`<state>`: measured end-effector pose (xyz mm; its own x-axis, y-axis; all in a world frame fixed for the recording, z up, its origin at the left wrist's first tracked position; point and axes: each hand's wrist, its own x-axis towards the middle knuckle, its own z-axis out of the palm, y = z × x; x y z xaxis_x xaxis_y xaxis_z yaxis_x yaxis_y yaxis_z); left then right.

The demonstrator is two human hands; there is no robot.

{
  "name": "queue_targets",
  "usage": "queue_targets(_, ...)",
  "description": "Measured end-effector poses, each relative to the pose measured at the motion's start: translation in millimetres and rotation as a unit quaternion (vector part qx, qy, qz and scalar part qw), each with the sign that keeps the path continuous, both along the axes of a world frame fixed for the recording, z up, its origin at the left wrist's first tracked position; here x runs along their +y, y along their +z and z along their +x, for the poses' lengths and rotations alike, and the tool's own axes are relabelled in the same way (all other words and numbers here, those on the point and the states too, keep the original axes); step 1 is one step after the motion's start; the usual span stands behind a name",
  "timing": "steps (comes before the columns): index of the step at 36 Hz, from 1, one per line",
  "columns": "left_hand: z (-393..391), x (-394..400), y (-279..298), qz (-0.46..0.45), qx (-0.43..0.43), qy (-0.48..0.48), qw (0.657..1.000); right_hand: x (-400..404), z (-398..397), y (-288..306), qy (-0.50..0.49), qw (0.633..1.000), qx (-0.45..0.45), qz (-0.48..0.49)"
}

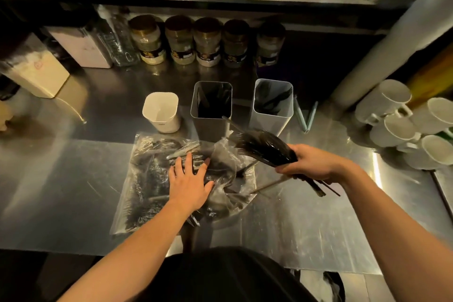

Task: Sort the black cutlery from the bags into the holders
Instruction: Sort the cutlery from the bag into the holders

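A clear plastic bag [144,179] of black cutlery lies on the steel counter in front of me. My left hand [188,179] presses flat on the bag with straight, spread fingers. My right hand [308,164] grips a fanned bundle of black forks [262,146] by the handles, tines pointing up-left, just above the bag's open end. Behind the bag stand three holders: a white holder [161,111] with nothing visible inside, a grey metal holder [211,105] with dark cutlery, and a second metal holder [272,103] with black cutlery.
Several white mugs [402,120] lie stacked at the right. A row of jars [208,41] lines the back under a shelf, with white containers [36,73] at the left. A thick pale pipe [392,46] rises at the right.
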<state>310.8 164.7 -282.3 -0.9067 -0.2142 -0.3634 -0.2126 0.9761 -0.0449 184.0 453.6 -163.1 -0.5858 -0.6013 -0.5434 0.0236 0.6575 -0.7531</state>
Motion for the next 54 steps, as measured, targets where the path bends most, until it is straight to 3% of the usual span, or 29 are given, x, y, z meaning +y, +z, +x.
queue_targets(3,-5,0,12,0.028,0.024,0.017,0.999,-2,9,3,-0.014,0.998,-0.039,-0.047)
queue_targets(5,-9,0,26,0.085,0.111,0.050,0.989,-6,16,2,-0.020,0.995,-0.061,-0.072)
queue_targets(7,-14,2,44,0.184,0.214,0.107,0.953,-11,22,-1,-0.020,0.991,-0.083,-0.100)
queue_targets(9,-24,4,72,0.370,0.241,0.228,0.868,-18,29,-4,-0.020,0.985,-0.108,-0.133)
queue_targets(12,-38,8,114,0.664,0.150,0.361,0.637,-31,37,-8,-0.011,0.977,-0.128,-0.168)
queue_targets(13,-41,7,124,0.709,0.117,0.350,0.601,-35,39,-8,-0.006,0.976,-0.130,-0.174)
queue_targets(14,-42,7,130,0.726,0.094,0.322,0.600,-39,41,-9,0.000,0.975,-0.131,-0.177)
queue_targets(17,-44,5,142,0.692,0.089,0.263,0.667,-50,45,-8,0.011,0.971,-0.144,-0.190)
queue_targets(24,-59,-2,149,0.656,0.189,0.315,0.660,-66,53,-6,-0.035,0.952,-0.176,-0.247)
queue_targets(27,-67,-6,151,0.646,0.256,0.329,0.639,-69,55,-9,-0.045,0.950,-0.182,-0.249)
queue_targets(40,-98,-55,172,0.571,0.439,0.301,0.624,-62,59,-14,-0.111,0.935,-0.198,-0.273)
queue_targets(54,-158,-65,187,0.451,0.506,0.209,0.705,-53,55,-16,-0.148,0.931,-0.200,-0.267)
